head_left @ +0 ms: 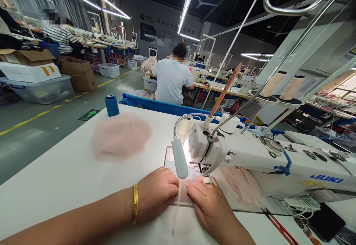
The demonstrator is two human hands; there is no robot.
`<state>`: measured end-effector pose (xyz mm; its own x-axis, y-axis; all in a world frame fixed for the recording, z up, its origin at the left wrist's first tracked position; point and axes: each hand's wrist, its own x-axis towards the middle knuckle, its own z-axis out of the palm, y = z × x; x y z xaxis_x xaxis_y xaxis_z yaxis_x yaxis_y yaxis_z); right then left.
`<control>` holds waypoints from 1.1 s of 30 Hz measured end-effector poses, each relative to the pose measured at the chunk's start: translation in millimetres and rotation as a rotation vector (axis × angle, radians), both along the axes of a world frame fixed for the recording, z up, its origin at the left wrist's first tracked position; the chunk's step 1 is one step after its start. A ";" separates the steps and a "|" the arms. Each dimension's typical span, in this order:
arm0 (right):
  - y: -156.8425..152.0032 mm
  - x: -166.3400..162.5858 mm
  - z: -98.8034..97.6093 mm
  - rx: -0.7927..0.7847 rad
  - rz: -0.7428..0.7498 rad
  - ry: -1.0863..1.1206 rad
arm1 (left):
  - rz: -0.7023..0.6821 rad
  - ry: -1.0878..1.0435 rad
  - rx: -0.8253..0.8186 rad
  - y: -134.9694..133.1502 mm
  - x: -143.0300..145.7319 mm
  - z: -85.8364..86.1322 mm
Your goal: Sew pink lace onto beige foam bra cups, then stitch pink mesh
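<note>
My left hand [157,193] lies on the white table with its fingers curled, pressing down a thin strip of sheer pale pink fabric [180,200] just in front of the needle. My right hand [213,206] presses the same fabric from the right, fingers together and flat. A white JUKI sewing machine [267,159] stands right behind both hands, its small lamp [180,159] lit above the needle plate. More pink fabric [239,185] lies bunched under the machine arm.
A heap of pink mesh pieces [121,135] and a blue thread spool [111,105] sit on the table [63,171] at the left. Thread cones [280,85] stand behind the machine. A phone [325,222] lies at the right. Two people sit at far workstations; boxes line the aisle.
</note>
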<state>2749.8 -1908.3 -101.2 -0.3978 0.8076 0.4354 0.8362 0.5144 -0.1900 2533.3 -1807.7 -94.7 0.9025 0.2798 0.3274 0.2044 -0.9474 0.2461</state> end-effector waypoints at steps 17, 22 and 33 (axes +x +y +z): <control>5.1 2.7 -9.5 -0.009 -0.088 0.056 | 0.100 -0.102 0.133 -6.4 7.4 -11.7; 7.8 6.0 -13.0 -0.001 -0.132 0.015 | 0.143 -0.142 0.162 0.3 10.2 -11.3; -5.2 0.6 8.2 -0.283 0.092 0.127 | 0.149 0.027 -0.148 2.6 1.5 5.4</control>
<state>2750.4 -1913.6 -93.0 -0.4318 0.8666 0.2500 0.7488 0.4990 -0.4362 2534.8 -1805.2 -89.4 0.8557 0.4535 0.2491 0.3476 -0.8605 0.3725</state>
